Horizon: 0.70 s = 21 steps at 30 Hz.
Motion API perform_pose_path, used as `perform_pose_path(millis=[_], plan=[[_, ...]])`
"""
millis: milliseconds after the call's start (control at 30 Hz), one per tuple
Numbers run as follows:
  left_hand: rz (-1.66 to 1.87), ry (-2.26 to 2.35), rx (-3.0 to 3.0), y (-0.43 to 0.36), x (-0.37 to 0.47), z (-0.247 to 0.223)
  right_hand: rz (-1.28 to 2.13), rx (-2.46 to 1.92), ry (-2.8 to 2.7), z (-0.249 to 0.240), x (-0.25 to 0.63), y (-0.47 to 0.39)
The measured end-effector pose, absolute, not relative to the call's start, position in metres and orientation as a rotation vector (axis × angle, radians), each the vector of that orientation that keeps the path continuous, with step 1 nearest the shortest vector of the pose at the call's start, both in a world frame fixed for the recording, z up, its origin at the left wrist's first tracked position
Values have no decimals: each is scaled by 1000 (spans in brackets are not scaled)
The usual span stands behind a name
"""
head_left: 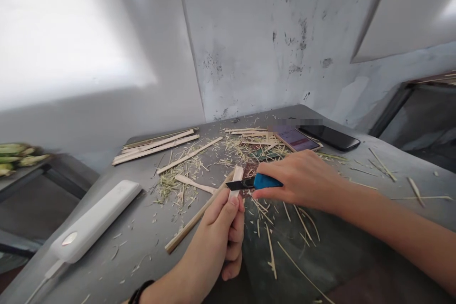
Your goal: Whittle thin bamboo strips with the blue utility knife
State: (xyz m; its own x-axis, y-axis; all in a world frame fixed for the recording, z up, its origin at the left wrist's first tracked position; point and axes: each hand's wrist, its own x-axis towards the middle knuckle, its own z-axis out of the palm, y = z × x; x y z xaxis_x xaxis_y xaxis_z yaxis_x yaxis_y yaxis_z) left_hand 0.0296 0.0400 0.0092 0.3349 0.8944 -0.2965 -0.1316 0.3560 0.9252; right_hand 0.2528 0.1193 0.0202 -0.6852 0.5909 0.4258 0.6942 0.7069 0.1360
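My left hand (223, 228) is closed around the lower end of a short pale wooden strip (238, 175), which points away from me. A utility knife (267, 181) with a blue handle is gripped in my right hand (302, 178). Its dark blade lies across the strip, just beyond my left thumb. Under and beside my left hand, a longer wooden stick (192, 225) slants over the table. A thin carved wooden piece (194, 182) with a widened end rests just left of that stick. The part of the strip inside my fist is hidden.
Shavings (176, 180) are scattered over the grey table (107, 251). Long wooden slats (156, 147) lie at the back left. A white plugged-in device (96, 221) is at the left. A lit phone (297, 138) and a black phone (329, 137) lie at the back right.
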Motion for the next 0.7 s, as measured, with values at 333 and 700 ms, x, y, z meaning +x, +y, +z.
perform_pose_path(millis=[333, 700], plan=[[736, 991, 894, 19, 29, 11, -563, -1610, -2076, 39, 307, 156], [773, 958, 1031, 34, 26, 2, -344, -1097, -2351, 15, 257, 123]])
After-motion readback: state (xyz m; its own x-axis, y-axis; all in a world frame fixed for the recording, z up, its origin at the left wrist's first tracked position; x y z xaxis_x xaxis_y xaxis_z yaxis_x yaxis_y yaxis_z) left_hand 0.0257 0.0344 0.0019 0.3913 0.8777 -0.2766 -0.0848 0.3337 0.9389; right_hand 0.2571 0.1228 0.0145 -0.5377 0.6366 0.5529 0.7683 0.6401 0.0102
